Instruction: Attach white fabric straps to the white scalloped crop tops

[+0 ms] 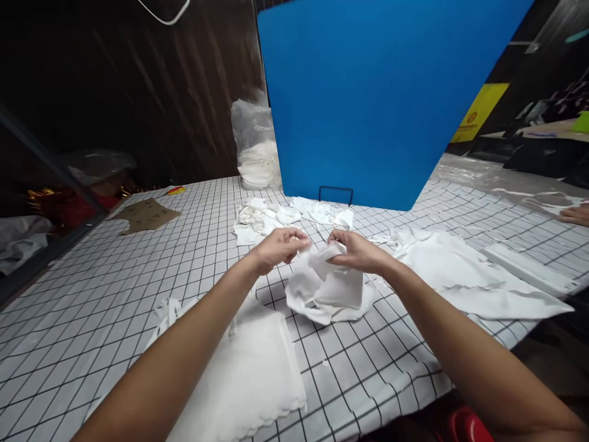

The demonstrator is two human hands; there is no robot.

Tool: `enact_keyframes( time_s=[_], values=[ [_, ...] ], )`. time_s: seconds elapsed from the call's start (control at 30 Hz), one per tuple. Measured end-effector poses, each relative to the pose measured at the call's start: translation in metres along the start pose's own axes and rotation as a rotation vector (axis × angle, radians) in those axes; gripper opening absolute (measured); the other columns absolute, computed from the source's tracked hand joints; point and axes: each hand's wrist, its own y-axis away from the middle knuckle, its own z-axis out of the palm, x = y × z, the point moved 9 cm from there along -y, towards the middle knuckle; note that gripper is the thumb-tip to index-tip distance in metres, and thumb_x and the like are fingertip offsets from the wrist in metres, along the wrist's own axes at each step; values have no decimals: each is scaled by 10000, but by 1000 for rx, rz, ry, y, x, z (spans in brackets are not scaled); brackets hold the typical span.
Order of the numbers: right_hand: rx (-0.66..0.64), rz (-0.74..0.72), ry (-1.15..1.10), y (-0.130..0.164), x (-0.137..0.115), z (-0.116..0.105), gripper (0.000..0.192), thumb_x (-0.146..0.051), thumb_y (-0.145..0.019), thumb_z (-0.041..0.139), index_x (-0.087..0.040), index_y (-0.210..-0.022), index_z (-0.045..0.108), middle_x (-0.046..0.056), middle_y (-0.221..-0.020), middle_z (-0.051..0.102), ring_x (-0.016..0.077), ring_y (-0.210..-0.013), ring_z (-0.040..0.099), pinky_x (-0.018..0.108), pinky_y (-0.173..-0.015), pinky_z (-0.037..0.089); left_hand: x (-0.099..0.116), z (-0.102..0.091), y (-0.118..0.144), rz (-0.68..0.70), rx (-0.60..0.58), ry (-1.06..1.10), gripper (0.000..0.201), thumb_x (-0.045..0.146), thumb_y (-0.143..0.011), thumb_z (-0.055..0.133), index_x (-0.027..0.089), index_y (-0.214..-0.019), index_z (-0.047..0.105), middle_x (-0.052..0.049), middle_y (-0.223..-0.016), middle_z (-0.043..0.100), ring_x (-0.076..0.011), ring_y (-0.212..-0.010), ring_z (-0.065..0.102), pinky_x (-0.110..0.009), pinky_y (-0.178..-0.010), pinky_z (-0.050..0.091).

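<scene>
A crumpled piece of white cloth is bunched in front of me, its lower part resting on the table. My right hand grips its upper edge between thumb and fingers. At the cloth's upper left edge, my left hand is closed in a pinch; what sits between those fingertips is too small to make out. Below my left forearm lies a stack of white fabric pieces with a scalloped edge. Just beyond my hands are loose white cloth pieces.
A black-and-white checked cloth covers the table. Behind stands a big blue board, beside a plastic bag of white pieces. More white fabric lies right; a brown pattern piece lies left. Another person's hand shows far right.
</scene>
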Motion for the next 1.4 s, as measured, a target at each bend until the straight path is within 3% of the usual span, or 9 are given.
enact_keyframes(
  time_s=[0.1, 0.3, 0.5, 0.8, 0.9, 1.03, 1.17, 1.27, 1.4],
  values=[
    [44, -55, 87, -2, -9, 6, 101, -180, -780, 598, -189, -866, 545, 35, -871, 649, 155, -723, 592, 252, -584, 430, -2, 16, 3, 122, -22, -301, 507, 423, -665, 822, 193, -1089, 664, 12, -756, 566, -121, -640, 505, -241, -587, 400],
    [110, -138, 367, -9, -20, 10, 132, -130, -769, 538, -214, -870, 554, -3, -739, 611, 154, -645, 520, 259, -557, 323, 0, 29, 2, 195, 193, -700, 206, 214, -884, 503, 201, -945, 700, -37, -824, 693, -178, -755, 638, -272, -662, 461],
    [384, 58, 781, -10, 9, -38, 231, -71, -776, 487, -216, -926, 586, 65, -976, 652, 179, -706, 559, 278, -532, 289, 10, -22, 6, 46, 474, -1097, 260, 94, -854, 475, 151, -1000, 683, -142, -921, 711, -285, -872, 696, -352, -732, 500],
    [413, 453, 860, 12, 63, -118, 268, -73, -780, 524, -183, -964, 686, 134, -1029, 680, 257, -870, 629, 296, -578, 346, 9, -111, 16, -114, 609, -1090, 249, 154, -875, 447, 123, -982, 669, -201, -961, 700, -340, -937, 676, -410, -780, 500],
    [387, 426, 813, 10, 63, -113, 238, -117, -796, 532, -209, -955, 684, 83, -963, 710, 228, -847, 622, 280, -578, 342, -2, -71, 1, 2, 407, -999, 183, 247, -889, 510, 177, -948, 668, -109, -973, 714, -249, -897, 671, -321, -755, 509],
    [414, 366, 767, 7, 50, -100, 232, -152, -799, 527, -214, -966, 677, 65, -937, 713, 206, -801, 604, 277, -569, 319, -20, 41, -24, 238, 81, -805, 439, 466, -806, 700, 178, -1129, 627, -103, -1172, 652, -250, -1020, 629, -340, -844, 516],
    [458, 317, 728, 14, 36, -99, 193, -187, -823, 505, -219, -933, 660, 40, -852, 703, 175, -722, 570, 275, -569, 320, -31, 120, -45, 275, 53, -856, 613, 541, -726, 767, 182, -1197, 610, -124, -1201, 619, -300, -1085, 596, -384, -879, 502],
    [510, 261, 707, 27, 26, -111, 159, -210, -833, 501, -219, -899, 646, 33, -816, 690, 172, -703, 557, 277, -573, 323, -23, 126, -55, 258, 134, -885, 202, 335, -908, 568, 201, -1007, 682, -94, -1068, 669, -249, -971, 636, -328, -784, 497],
    [580, 358, 864, 46, 35, -138, 175, -188, -811, 532, -220, -941, 646, 66, -965, 680, 209, -791, 584, 291, -589, 325, -2, 78, -59, 216, 234, -864, 304, 182, -951, 368, 180, -928, 670, -71, -858, 689, -198, -774, 640, -273, -644, 453]
  ],
)
